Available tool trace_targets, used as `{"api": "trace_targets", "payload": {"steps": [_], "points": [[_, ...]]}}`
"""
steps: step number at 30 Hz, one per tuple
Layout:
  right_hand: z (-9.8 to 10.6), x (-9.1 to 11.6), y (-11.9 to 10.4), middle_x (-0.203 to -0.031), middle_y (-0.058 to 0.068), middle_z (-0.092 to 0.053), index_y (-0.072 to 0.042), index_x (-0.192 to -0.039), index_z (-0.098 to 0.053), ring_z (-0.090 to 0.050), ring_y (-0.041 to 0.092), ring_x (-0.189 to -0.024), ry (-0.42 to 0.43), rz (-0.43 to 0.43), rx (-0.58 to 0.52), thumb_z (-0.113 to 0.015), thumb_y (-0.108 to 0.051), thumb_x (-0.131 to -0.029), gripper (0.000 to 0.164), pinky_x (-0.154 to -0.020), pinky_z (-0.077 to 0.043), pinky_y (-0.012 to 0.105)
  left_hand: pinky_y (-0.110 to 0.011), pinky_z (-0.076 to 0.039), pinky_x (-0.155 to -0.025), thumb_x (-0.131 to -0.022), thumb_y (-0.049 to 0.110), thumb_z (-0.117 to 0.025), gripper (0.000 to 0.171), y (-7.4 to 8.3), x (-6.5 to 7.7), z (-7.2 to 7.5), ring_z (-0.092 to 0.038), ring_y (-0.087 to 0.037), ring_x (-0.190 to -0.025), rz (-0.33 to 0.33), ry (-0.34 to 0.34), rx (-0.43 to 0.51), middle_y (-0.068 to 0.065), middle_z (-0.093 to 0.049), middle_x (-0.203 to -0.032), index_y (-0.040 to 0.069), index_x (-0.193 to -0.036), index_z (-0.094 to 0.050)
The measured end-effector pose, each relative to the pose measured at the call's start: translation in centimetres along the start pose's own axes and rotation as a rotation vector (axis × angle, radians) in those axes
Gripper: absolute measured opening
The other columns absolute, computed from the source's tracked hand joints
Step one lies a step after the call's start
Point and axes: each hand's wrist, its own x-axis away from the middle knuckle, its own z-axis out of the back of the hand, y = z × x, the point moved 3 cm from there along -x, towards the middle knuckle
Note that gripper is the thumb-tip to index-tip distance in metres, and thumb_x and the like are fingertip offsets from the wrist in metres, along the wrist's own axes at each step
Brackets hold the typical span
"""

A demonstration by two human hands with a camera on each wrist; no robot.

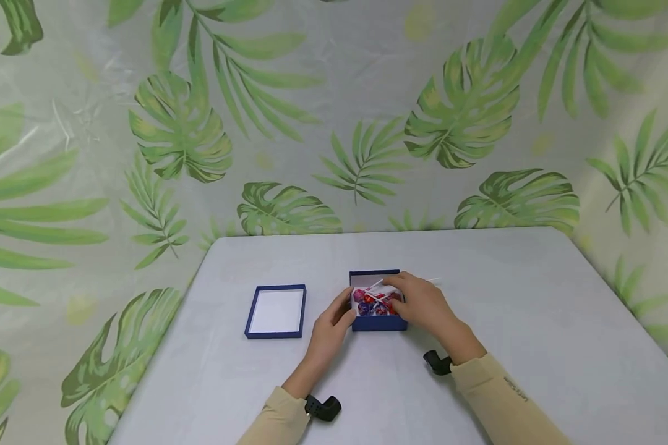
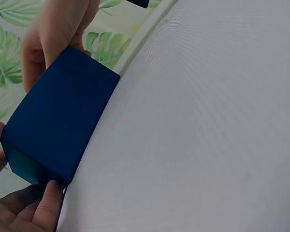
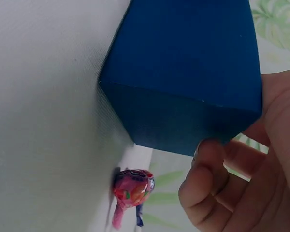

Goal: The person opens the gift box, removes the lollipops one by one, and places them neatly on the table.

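Observation:
A dark blue open box (image 1: 380,324) stands on the table, holding several wrapped lollipops (image 1: 366,306) with red and purple wrappers and white sticks. At its left side, my left hand (image 1: 329,324) grips the wall, fingertips low against the outside in the left wrist view. My right hand (image 1: 424,304) reaches over the right wall, thumb and forefinger among the candies. The other fingers curl outside, beside the box (image 3: 183,53), in the right wrist view. I cannot tell whether the right fingertips pinch a lollipop. One loose lollipop (image 3: 134,188) lies beyond the box on the table.
A shallow blue-rimmed lid (image 1: 275,313) with a white inside lies left of the box. The white table (image 1: 534,346) meets a leaf-print sheet (image 1: 362,123) at the back and sides. Black wrist cameras (image 1: 324,409) sit at both cuffs.

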Motion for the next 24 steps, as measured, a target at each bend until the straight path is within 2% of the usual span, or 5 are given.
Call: {"api": "trace_targets", "payload": {"steps": [4, 8, 15, 21, 24], "points": [[-0.1, 0.1, -0.3, -0.119, 0.005, -0.067, -0.015, -0.128, -0.069, -0.067, 0.023, -0.092, -0.002, 0.009, 0.084, -0.076, -0.018, -0.088, 0.04, -0.073, -0.058, 0.046, -0.036, -0.04, -0.111, -0.104, 0.016, -0.056, 0.048, -0.1, -0.1, 0.0, -0.045, -0.022, -0.139, -0.001, -0.019, 0.0, -0.004, -0.048, -0.152, 0.028, -0.149, -0.049], [-0.1, 0.1, -0.6, -0.121, 0.005, -0.067, -0.014, -0.127, -0.069, -0.068, 0.026, -0.098, -0.012, 0.009, 0.119, -0.075, -0.018, -0.089, 0.038, -0.076, -0.059, 0.049, -0.036, -0.04, -0.111, -0.104, 0.016, -0.056, 0.049, -0.2, 0.0, 0.0, -0.044, -0.021, -0.14, 0.006, -0.027, 0.002, -0.003, -0.046, -0.153, 0.029, -0.15, -0.048], [-0.3, -0.4, -0.8, -0.116, 0.004, -0.069, -0.015, -0.117, -0.074, -0.067, 0.023, -0.093, -0.038, -0.013, 0.111, -0.075, -0.015, -0.09, 0.027, -0.073, -0.059, 0.043, -0.036, -0.04, -0.111, -0.104, 0.016, -0.056, 0.049, -0.4, 0.1, 0.2, -0.044, -0.022, -0.14, 0.003, -0.025, -0.008, -0.004, -0.046, -0.153, 0.024, -0.152, -0.047], [-0.3, -0.8, -0.8, -0.1, 0.003, -0.07, -0.014, -0.105, -0.077, -0.065, 0.019, -0.083, -0.024, -0.043, 0.075, -0.075, -0.005, -0.088, 0.02, -0.068, -0.058, 0.038, -0.035, -0.041, -0.111, -0.104, 0.016, -0.056, 0.048, -0.2, -0.1, 0.1, -0.044, -0.021, -0.139, -0.008, -0.026, -0.007, -0.003, -0.046, -0.153, 0.026, -0.151, -0.048], [-0.4, -1.0, -0.8, -0.092, 0.001, -0.068, -0.015, -0.101, -0.078, -0.062, 0.017, -0.078, -0.033, -0.046, 0.057, -0.075, -0.003, -0.086, 0.019, -0.066, -0.056, 0.035, -0.036, -0.041, -0.111, -0.104, 0.015, -0.055, 0.049, -0.1, -0.1, 0.1, -0.044, -0.023, -0.14, -0.01, -0.025, -0.011, -0.004, -0.046, -0.153, 0.024, -0.151, -0.048]]}}
